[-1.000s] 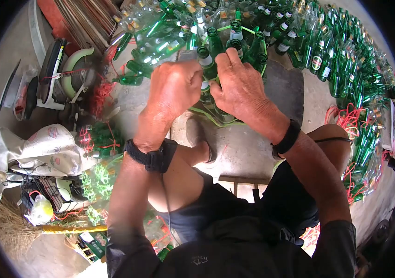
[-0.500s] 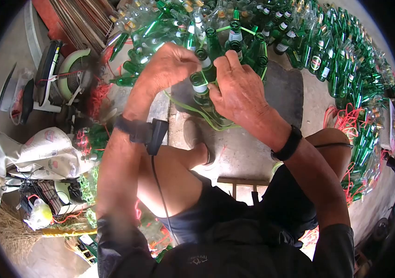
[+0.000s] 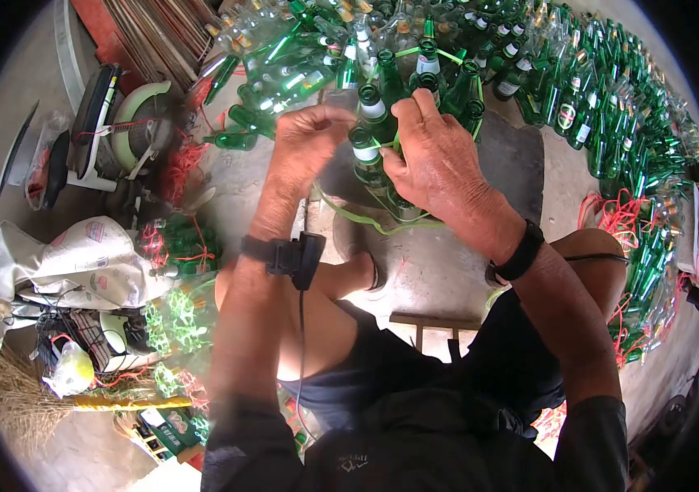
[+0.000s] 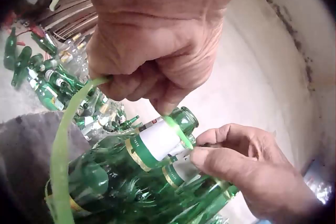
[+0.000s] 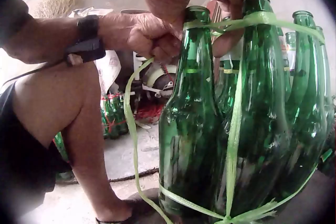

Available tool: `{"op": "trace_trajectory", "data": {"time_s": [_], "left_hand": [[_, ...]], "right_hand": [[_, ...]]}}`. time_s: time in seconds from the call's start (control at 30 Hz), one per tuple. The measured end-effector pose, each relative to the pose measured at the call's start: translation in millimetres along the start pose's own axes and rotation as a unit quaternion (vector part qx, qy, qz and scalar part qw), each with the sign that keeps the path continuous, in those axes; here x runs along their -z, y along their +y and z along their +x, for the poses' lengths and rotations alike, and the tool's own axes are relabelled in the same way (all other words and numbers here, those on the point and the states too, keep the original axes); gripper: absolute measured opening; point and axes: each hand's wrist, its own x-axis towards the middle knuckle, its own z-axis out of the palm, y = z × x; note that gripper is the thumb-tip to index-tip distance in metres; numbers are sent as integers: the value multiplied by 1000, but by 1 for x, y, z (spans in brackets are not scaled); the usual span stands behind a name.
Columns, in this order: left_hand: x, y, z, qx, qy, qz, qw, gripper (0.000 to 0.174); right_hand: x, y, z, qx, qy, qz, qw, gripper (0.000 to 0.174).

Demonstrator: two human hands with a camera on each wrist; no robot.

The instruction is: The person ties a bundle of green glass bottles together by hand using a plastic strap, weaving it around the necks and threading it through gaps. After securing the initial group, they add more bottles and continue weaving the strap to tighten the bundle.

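Observation:
A cluster of green glass bottles point(image 3: 370, 164) stands upright before the person, bound with light green plastic twine point(image 5: 234, 145) around the necks and lower down. My left hand point(image 3: 304, 148), just left of the nearest neck, grips the twine with curled fingers; a loose length hangs from it in the left wrist view. Across that neck the twine runs taut toward my right hand point(image 3: 444, 168). Thumb and forefinger of the right hand pinch the twine beside the neck in the left wrist view, while its other fingers reach over the bottle tops.
Masses of loose green and clear bottles point(image 3: 563, 98) cover the floor behind and to the right. Red twine point(image 3: 616, 217) lies among them. At left are a fan-like appliance point(image 3: 140, 115), a white sack point(image 3: 91, 254) and a straw broom point(image 3: 25, 398). A dark mat point(image 3: 509, 164) lies beneath the cluster.
The left hand was close against the right hand at the necks, then drew away to the left, and now is slightly nearer again. The right hand keeps its place at the necks.

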Motion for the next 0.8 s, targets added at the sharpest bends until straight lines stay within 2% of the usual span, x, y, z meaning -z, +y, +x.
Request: {"op": "trace_trajectory", "data": {"time_s": [0.03, 0.13, 0.37, 0.43, 0.5, 0.63, 0.8], "left_hand": [[-4, 2, -5, 37, 35, -13, 999, 15], [-9, 1, -17, 65, 65, -84, 992, 13], [-20, -8, -33, 99, 114, -214, 965, 17], [-18, -12, -31, 113, 112, -228, 961, 17], [-15, -16, -31, 117, 96, -236, 960, 17], [-12, -19, -35, 95, 65, -229, 967, 15], [-20, -17, -43, 116, 59, -247, 960, 15]], "right_hand": [[0, 0, 0, 1, 0, 1, 1000, 30], [1, 0, 1, -18, -16, -1, 1000, 29], [2, 3, 1, -2, -14, 24, 1000, 28], [4, 4, 2, 0, -23, 27, 999, 28], [3, 5, 0, -27, -58, 49, 997, 46], [7, 9, 1, -24, -62, 53, 996, 47], [21, 16, 4, 2, -104, 94, 990, 51]]}}
